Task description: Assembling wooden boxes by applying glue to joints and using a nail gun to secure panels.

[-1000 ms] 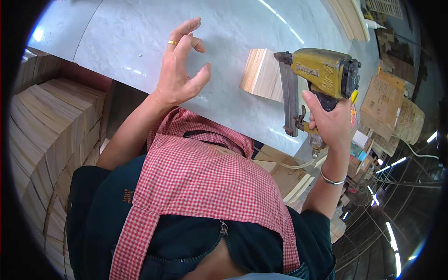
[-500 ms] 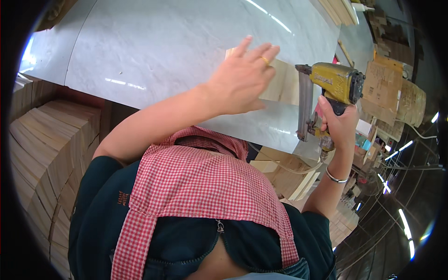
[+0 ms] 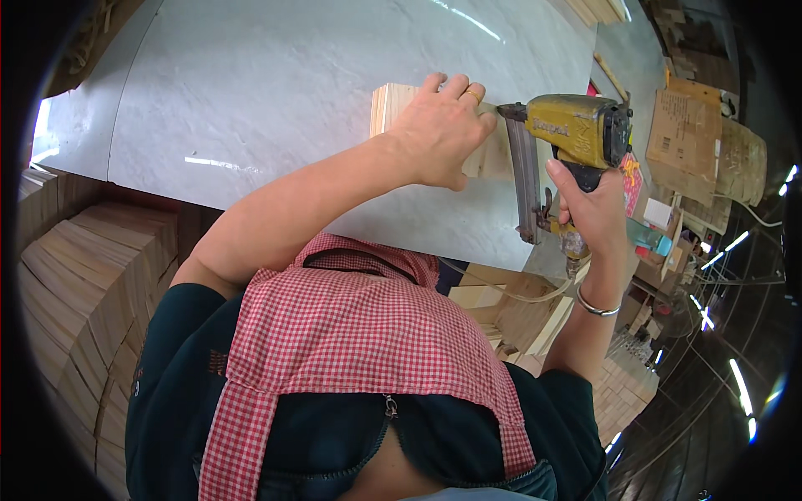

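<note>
In the head view, the left hand (image 3: 443, 138) lies across the layered wooden block (image 3: 383, 108), which sits on the tabletop (image 3: 251, 108); its fingers and thumb appear to grip the block's far and near edges. The right hand (image 3: 595, 204) is closed round the handle of the yellow nail gun (image 3: 572, 129). The gun's nose is at the block's right end, contact unclear. The layers lie together; whether any fasteners are in or remain cannot be told.
</note>
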The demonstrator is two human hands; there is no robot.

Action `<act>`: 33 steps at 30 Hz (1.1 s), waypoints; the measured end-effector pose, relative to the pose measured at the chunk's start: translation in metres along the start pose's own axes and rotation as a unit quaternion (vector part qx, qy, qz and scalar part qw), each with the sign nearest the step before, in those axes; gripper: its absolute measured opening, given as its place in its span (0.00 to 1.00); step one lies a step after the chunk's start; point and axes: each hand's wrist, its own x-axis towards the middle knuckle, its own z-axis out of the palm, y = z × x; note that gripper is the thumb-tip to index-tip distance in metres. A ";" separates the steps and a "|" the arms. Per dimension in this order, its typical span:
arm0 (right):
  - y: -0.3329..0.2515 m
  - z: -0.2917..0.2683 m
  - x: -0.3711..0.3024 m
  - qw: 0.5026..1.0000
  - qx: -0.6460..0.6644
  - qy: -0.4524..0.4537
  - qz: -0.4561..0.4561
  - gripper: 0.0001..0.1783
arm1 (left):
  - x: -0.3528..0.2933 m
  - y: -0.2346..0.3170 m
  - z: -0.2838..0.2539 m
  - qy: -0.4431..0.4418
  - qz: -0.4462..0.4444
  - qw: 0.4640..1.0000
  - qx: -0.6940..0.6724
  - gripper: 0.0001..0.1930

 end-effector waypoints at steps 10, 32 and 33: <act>-0.001 0.008 -0.005 1.000 0.002 0.013 0.027 0.14 | -0.003 0.000 0.002 0.013 0.007 1.000 0.001 0.29; 0.329 -0.035 -0.066 0.861 -0.402 0.255 0.179 0.34 | -0.131 -0.109 -0.073 0.146 -0.299 0.702 -0.629 0.25; 0.332 -0.033 -0.067 0.860 -0.390 0.279 0.176 0.34 | -0.149 -0.120 -0.068 0.197 -0.299 0.751 -0.555 0.22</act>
